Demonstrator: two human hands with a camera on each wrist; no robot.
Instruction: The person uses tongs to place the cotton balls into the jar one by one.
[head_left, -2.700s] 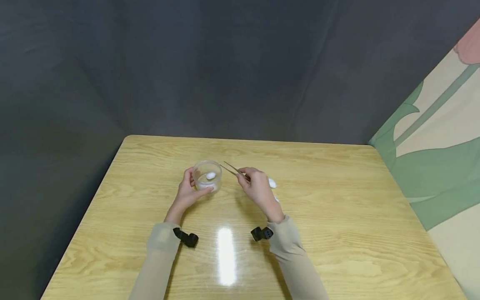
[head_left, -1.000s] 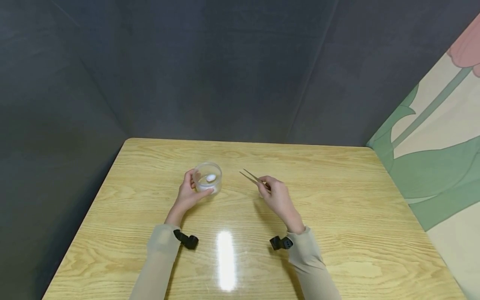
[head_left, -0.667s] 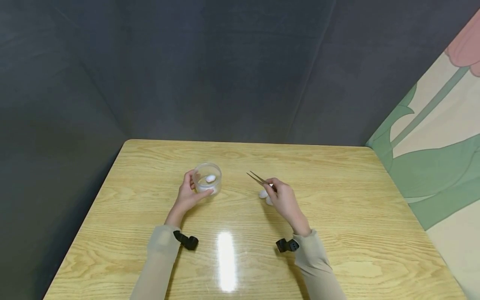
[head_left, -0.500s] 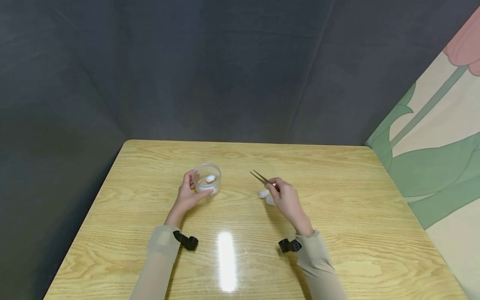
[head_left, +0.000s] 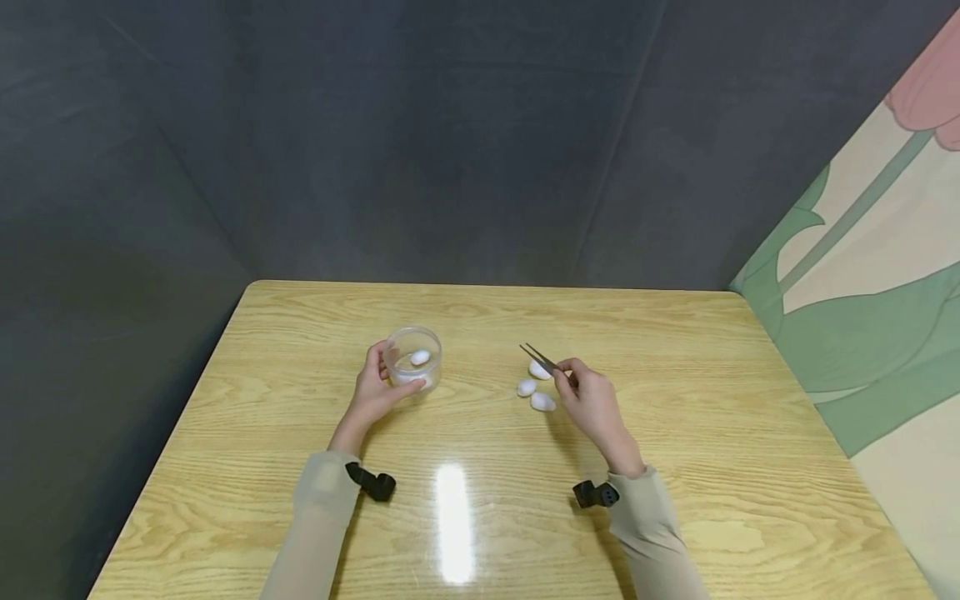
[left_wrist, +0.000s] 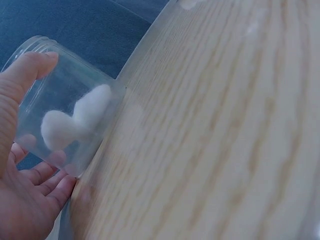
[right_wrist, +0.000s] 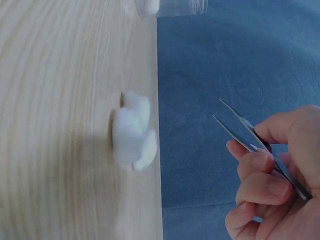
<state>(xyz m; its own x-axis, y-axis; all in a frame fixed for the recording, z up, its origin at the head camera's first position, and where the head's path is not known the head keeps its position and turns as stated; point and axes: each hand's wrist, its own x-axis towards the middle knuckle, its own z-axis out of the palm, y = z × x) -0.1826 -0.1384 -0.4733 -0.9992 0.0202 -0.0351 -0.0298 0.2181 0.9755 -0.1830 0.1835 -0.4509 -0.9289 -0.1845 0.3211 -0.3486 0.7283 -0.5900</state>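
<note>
A clear plastic jar [head_left: 435, 346] stands on the table at left centre, and my left hand [head_left: 371, 395] grips its side with the thumb and fingers. Two white cotton balls lie inside it; one cotton ball [left_wrist: 93, 106] leans against the other in the left wrist view. My right hand [head_left: 592, 407] pinches metal tweezers [right_wrist: 240, 131], whose tips are apart with nothing between them. Below the tweezers on the table are three loose cotton balls: a far one [head_left: 537, 372], partly overlapped by the tweezers, a middle one [head_left: 527, 387] and a near one [head_left: 542, 402].
The wooden table [head_left: 262, 500] carries a bright light reflection in front of the jar. A dark cloth [head_left: 450, 167] hangs behind its back edge. A curtain with a flower pattern [head_left: 885, 350] is at the right. Each wrist wears a black camera.
My right hand has moved right with the tweezers, away from the jar to above the loose cotton balls, which now show more fully. My left hand and the jar have stayed in place.
</note>
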